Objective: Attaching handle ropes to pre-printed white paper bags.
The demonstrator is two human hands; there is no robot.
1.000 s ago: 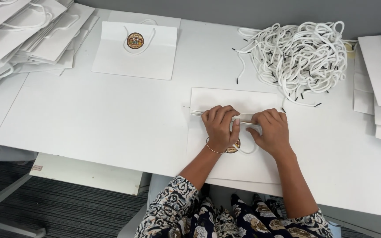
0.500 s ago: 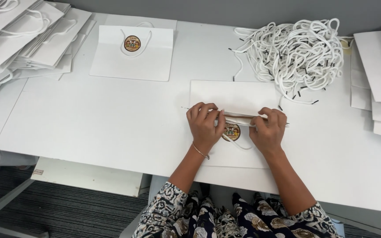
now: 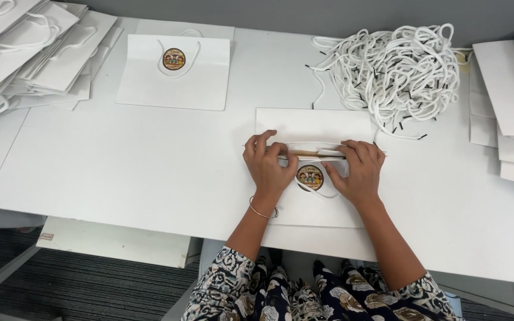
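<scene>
Both hands, the left hand and the right hand, pinch the open top edge of a flat white paper bag lying on the desk, near a heap of white cord handles.

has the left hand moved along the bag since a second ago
Yes. The left hand has slid left along the bag's top edge, away from the right hand; the round sticker between them, covered before, now shows.

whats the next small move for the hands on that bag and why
Probably spread the bag's mouth a little wider. Both the left hand and right hand pinch the top edge of the flat white paper bag, and the opening shows only as a narrow slit.
</scene>
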